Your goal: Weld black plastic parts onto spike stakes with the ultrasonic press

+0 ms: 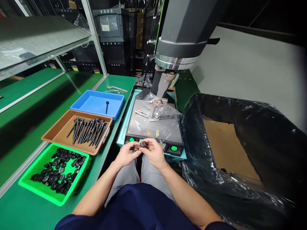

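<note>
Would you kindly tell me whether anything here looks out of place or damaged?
The crumpled clear plastic on the machine's metal plate looks somewhat out of place: loose wrapping beside a slotted metal piece. The black part held by the left hand and right hand shows too small to judge for damage.
</note>
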Motion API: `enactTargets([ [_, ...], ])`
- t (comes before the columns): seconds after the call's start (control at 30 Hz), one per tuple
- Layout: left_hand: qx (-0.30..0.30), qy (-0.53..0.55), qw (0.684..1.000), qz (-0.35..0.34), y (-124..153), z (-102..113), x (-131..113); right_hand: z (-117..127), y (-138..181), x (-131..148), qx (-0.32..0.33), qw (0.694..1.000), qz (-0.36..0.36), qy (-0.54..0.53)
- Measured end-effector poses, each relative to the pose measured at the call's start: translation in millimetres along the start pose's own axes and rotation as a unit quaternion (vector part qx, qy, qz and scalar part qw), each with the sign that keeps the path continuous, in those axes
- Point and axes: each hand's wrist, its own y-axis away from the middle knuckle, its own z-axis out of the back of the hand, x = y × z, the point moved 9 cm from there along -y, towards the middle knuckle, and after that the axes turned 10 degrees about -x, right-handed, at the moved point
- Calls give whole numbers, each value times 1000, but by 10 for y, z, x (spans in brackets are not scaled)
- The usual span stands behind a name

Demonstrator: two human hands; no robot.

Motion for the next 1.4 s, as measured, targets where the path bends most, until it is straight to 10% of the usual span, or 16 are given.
enactTargets([
  [0.37, -63, 68, 995, 47, 99, 63, 133, -180, -10, 79, 81, 984, 30, 156],
  [1.13, -113, 23, 993, 18, 324, 414, -82, -527, -14, 108, 49, 980, 76, 175],
  [1.27, -167, -42, 985, 30, 361, 927, -157, -454, 8, -21, 57, 990, 23, 127],
  [1.4, -327, -206, 921, 56, 337, 2026, -241, -212, 67, -245, 59, 992, -39, 102],
])
